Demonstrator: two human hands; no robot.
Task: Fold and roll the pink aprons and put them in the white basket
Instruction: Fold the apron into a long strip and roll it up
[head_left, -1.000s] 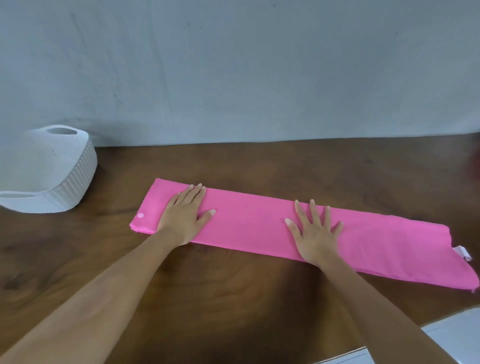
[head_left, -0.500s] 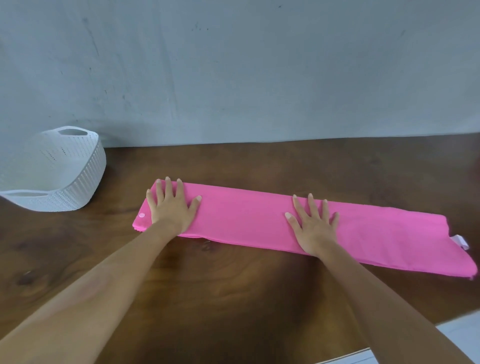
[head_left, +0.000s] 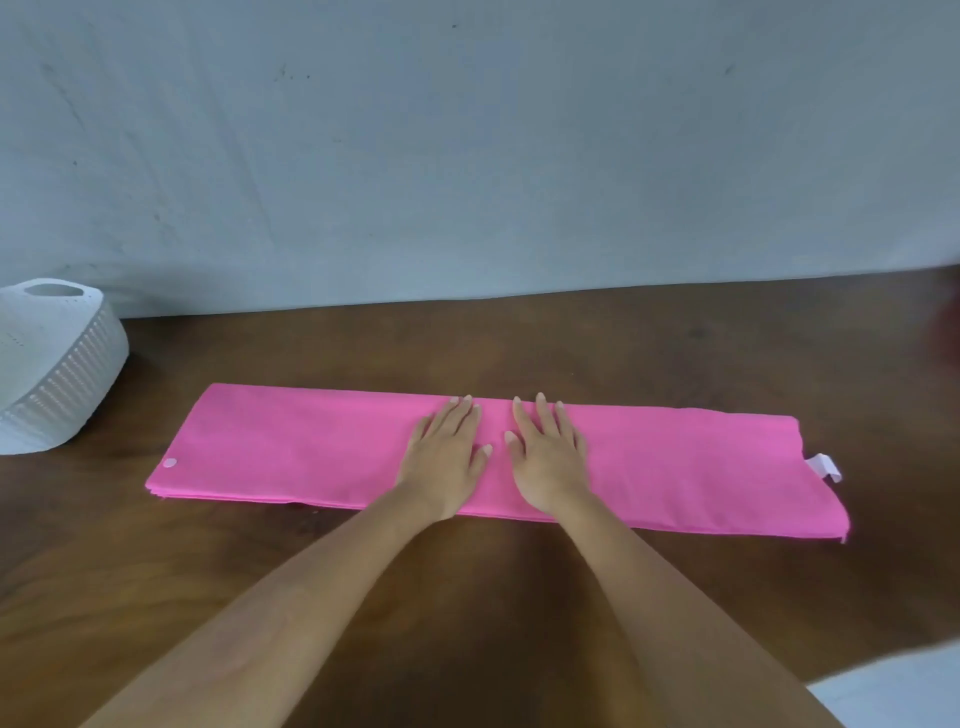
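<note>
pink apron (head_left: 311, 447) – folded into a long strip on table (head_left: 467, 597) | left hand (head_left: 447, 457), right hand (head_left: 545, 457) – both flat, fingers straight, pressing its middle, gripping nothing | white basket (head_left: 57, 374) far left

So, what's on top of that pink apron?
The left hand and right hand lie flat, side by side, on the apron. The fabric under their palms is hidden.

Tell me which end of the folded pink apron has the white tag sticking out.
The right end of the pink apron, farthest from the white basket; the white tag pokes out there. The left end shows only a small round snap.
</note>
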